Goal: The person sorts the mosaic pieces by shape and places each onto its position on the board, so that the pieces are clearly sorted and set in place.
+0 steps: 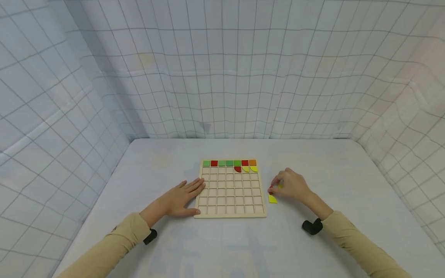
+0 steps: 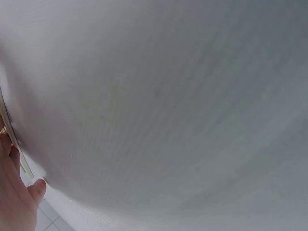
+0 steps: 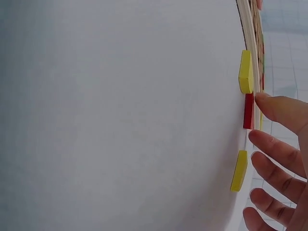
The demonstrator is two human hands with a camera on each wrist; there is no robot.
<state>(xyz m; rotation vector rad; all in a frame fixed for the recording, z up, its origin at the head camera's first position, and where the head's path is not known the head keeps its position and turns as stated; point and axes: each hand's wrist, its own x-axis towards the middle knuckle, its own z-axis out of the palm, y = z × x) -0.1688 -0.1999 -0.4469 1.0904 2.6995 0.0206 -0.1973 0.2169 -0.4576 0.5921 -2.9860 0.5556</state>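
A square wooden grid board (image 1: 232, 216) lies flat on the table. My left hand (image 1: 182, 197) rests at its left edge with fingers straight and spread, fingertips on the frame. Right of the board, my right hand (image 1: 291, 186) pinches a small red tile (image 3: 248, 111) between thumb and index finger, low at the table. One yellow tile (image 1: 272, 199) with a curved side lies just in front of the red one. Another yellow tile (image 3: 239, 171) lies beyond it, partly covered by my right hand in the head view.
Green, red and orange square tiles (image 1: 230, 163) fill the board's far row. Below them at the right sit one dark red (image 1: 238, 169) and two yellow curved tiles (image 1: 253, 168). White cloth with a grid pattern (image 1: 222, 77) walls the table (image 1: 167, 162) at the back and sides.
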